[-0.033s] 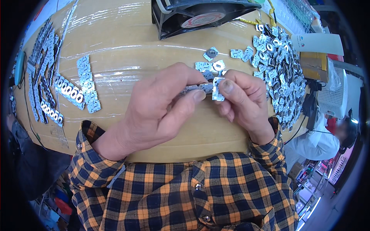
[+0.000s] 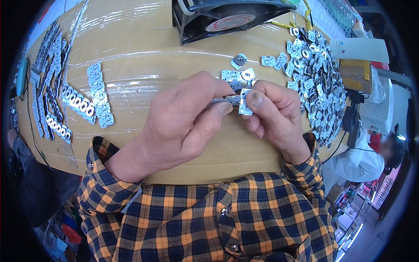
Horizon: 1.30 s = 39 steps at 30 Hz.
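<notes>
My left hand (image 2: 183,115) is closed, with a strip of small circuit boards (image 2: 232,100) pinched between thumb and forefinger. Part of that strip is hidden behind my fingers. Between the thumb and fingers of my right hand (image 2: 277,113) is a small pale circuit board (image 2: 245,102), held upright at the strip's right end. Whether the two pieces are joined I cannot tell. Just beyond my hands lie a few loose circuit boards (image 2: 230,76), and one with a dark round part (image 2: 239,60) sits farther back.
A big heap of small circuit boards (image 2: 314,87) covers the table's right side. On the left lie board strips (image 2: 100,96) and stacked strips (image 2: 48,78). A black fan (image 2: 227,22) stands at the back. Past the right edge are a white basket (image 2: 376,109) and another person (image 2: 358,161).
My right hand's small circuit board has shifted very slightly left, against the strip. My left hand has barely moved; both hands keep their grip.
</notes>
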### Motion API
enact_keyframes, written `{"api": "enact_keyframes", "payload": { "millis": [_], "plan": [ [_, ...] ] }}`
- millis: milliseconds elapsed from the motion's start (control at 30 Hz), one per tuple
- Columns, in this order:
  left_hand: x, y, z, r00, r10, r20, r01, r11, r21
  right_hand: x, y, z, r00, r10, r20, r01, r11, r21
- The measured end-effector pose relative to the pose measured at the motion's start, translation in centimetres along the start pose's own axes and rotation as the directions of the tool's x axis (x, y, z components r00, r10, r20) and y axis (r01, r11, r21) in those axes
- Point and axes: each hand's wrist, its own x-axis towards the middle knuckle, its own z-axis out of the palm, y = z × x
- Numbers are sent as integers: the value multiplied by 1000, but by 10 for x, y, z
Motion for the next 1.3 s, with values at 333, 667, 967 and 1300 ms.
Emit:
{"api": "enact_keyframes", "payload": {
  "millis": [333,667,967,1300],
  "plan": [
    [1,-3,6,963,250,-104,-226,953,204,1,3,2,995,-49,-91,49,999,-9],
    [-2,-5,10,960,240,-144,-208,956,207,0,0,-2,1000,0,4,0,999,-38],
    [-2,-4,7,973,216,-83,-202,968,151,0,4,-3,1000,2,1,-2,1000,3],
    [-5,-7,7,979,202,14,-202,973,113,6,6,-11,879,-474,-54,278,601,-750]
  ]
}}
